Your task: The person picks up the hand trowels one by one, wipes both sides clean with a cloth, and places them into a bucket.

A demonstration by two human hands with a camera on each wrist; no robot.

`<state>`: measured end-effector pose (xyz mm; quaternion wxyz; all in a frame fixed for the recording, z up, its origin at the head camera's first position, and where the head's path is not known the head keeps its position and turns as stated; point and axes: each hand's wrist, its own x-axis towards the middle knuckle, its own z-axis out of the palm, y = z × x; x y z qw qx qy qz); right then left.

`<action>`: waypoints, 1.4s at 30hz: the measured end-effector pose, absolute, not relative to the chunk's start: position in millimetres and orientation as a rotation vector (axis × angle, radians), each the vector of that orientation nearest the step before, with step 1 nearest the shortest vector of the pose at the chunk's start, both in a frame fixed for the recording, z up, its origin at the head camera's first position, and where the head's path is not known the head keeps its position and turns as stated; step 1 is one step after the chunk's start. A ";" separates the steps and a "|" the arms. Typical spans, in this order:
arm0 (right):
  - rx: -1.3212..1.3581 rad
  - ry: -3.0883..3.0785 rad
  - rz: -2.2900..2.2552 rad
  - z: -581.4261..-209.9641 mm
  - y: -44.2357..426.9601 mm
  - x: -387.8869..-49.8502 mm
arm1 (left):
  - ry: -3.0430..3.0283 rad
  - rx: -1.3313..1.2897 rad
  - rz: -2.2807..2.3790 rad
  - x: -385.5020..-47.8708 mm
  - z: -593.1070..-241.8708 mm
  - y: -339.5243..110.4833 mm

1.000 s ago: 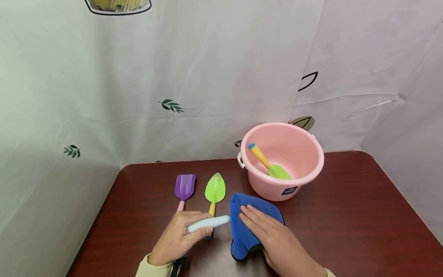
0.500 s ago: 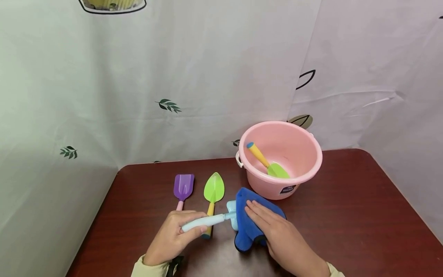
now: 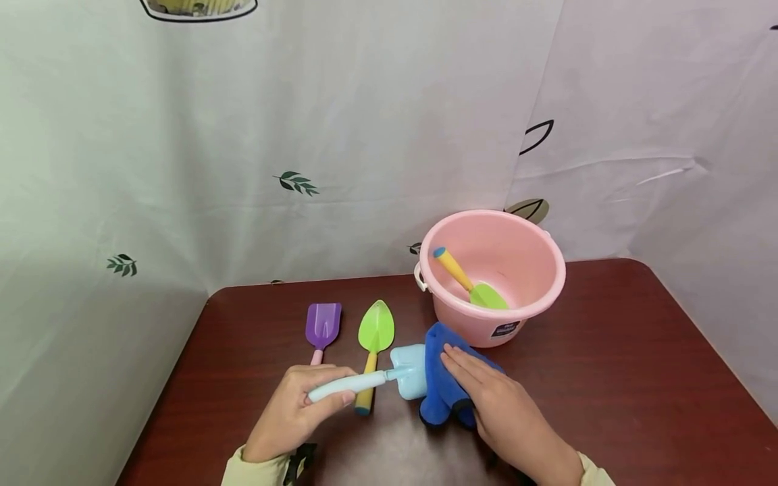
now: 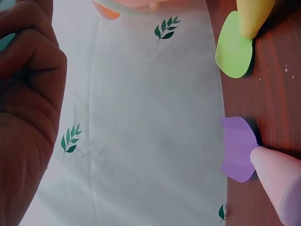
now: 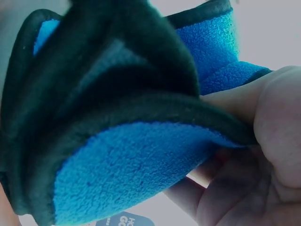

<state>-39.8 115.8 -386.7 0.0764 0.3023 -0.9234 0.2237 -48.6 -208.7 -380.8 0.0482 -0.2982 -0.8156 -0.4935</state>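
Observation:
In the head view my left hand [image 3: 296, 406] grips the white handle of a light-blue toy shovel [image 3: 408, 368], its blade pointing right. Part of that blade is hidden under a folded blue cloth [image 3: 442, 388]. My right hand [image 3: 509, 417] holds the cloth against the blade, fingers fairly straight on top. The right wrist view shows the cloth [image 5: 127, 165], edged in black, between thumb and fingers. Below and behind the shovel handle lies a green trowel [image 3: 376, 331] with a yellow handle. A purple shovel [image 3: 323, 325] lies beside it, its pink handle partly behind my left hand.
A pink bucket [image 3: 464, 322] stands at the back, right of the tools, with another green trowel [image 3: 454, 268] leaning inside. The dark red table [image 3: 632, 364] meets a pale patterned curtain [image 3: 365, 135] at its back edge.
My left hand has drawn the light-blue shovel leftward, and more of its blade shows from under the cloth. The cloth and my right hand have shifted slightly right and away.

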 end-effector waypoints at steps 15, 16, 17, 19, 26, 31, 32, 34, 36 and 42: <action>0.829 -2.686 0.621 -386.9 119.0 -43.1 | -2.432 -0.800 -1.590 -44.6 -375.2 -221.4; 0.826 -2.678 0.621 -386.9 119.1 -43.2 | -2.426 -0.792 -1.576 -44.0 -374.8 -222.5; 0.822 -2.674 0.622 -386.8 119.3 -43.2 | -2.430 -0.775 -1.556 -43.2 -374.1 -223.6; 0.811 -2.670 0.622 -386.1 119.6 -43.2 | -2.443 -0.740 -1.517 -42.2 -372.9 -225.9; 0.803 -2.681 0.625 -383.5 119.4 -42.6 | -2.450 -0.498 -1.477 -37.1 -369.4 -233.3; 0.824 -2.677 0.628 -383.9 118.5 -41.6 | -2.435 -0.466 -1.432 -37.8 -361.8 -237.2; 0.828 -2.673 0.628 -384.1 118.4 -41.3 | -2.447 -0.466 -1.393 -39.1 -358.4 -237.8; 0.833 -2.670 0.627 -384.3 118.1 -40.6 | -2.476 -0.463 -1.345 -42.4 -349.4 -238.7; 0.829 -2.677 0.631 -384.1 117.8 -40.0 | -2.496 -0.470 -1.295 -46.7 -337.7 -239.2; 0.810 -2.722 0.643 -382.5 117.4 -38.6 | -2.485 -0.615 -1.104 -69.0 -297.4 -233.6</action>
